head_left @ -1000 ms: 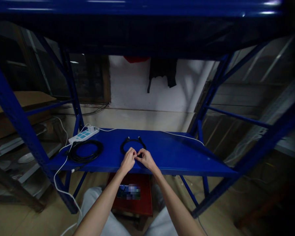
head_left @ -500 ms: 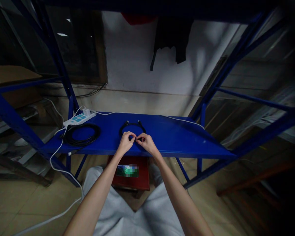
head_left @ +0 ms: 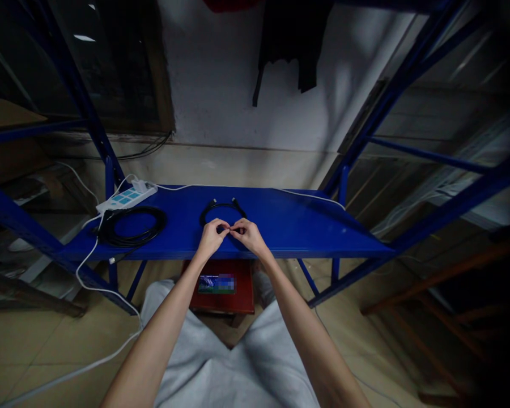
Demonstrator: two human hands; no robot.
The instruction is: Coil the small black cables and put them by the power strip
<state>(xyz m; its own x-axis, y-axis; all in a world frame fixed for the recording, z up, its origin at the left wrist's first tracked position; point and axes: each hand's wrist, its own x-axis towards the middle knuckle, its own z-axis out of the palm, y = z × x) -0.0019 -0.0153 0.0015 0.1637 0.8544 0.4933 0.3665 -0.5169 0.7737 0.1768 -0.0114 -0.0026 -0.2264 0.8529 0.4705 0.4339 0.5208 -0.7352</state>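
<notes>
My left hand [head_left: 213, 235] and my right hand [head_left: 247, 235] meet fingertip to fingertip over the front part of the blue shelf. Both are closed in a pinch; whatever lies between the fingers is too small and dark to make out. Just beyond them a short black cable [head_left: 203, 216] curves in a loop, its two metal-tipped plugs pointing toward the back. The near side of that loop is hidden behind my hands, so I cannot tell whether my fingers grip it.
A larger coil of black cable [head_left: 159, 229] rests on the left of the blue shelf [head_left: 289, 226]. Behind it lies a white power strip [head_left: 127, 198] with trailing white cords. Under the shelf, a lit phone [head_left: 212, 284] sits on a red stool [head_left: 244, 294]. Blue posts frame both sides.
The whole view has shifted, so the shelf sits slightly higher and further left. My hands stay pinched over the same spot, with fingertips a little closer together. The phone's screen picture has changed.
</notes>
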